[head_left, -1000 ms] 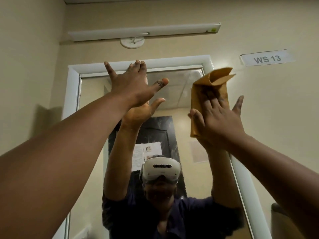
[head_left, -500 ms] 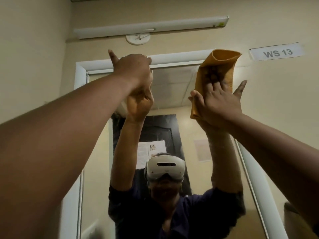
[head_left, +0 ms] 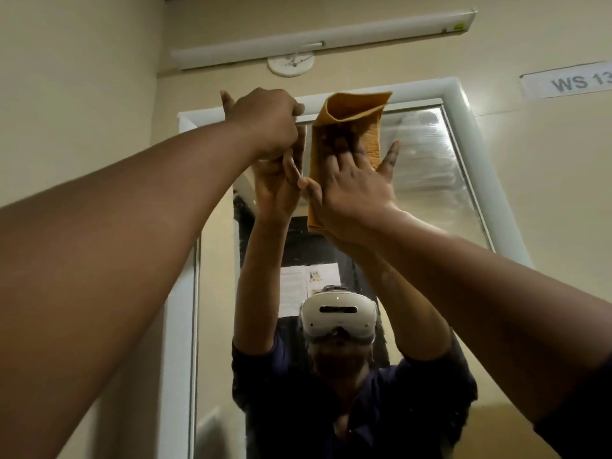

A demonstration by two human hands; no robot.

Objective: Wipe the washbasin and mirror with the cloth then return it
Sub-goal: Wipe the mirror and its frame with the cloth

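Cloth [head_left: 351,127], orange-tan and folded, sits flat against the upper part of the mirror [head_left: 430,167], its top edge overlapping the white mirror frame [head_left: 463,127]. Right hand [head_left: 354,190] presses it to the glass: palm forward, fingers straight and spread over the cloth's lower half, thumb splayed left, little finger out to the right off the cloth edge. Right arm raised, extended up from lower right. Left hand [head_left: 265,124] is just left of the cloth near the frame's top edge, fingers curled into a loose fist, one digit poking up at the left; it holds nothing visible. Whether its knuckles actually touch the glass, cannot tell. Left arm raised, running diagonally from lower left. Mirror shows both raised arms, a dark blue top and a white headset [head_left: 339,314]. Above the frame: tube light fitting [head_left: 324,38] and a round wall fitting [head_left: 290,63]. Wall label [head_left: 573,81] at right reads "WS 13", partly cut off.
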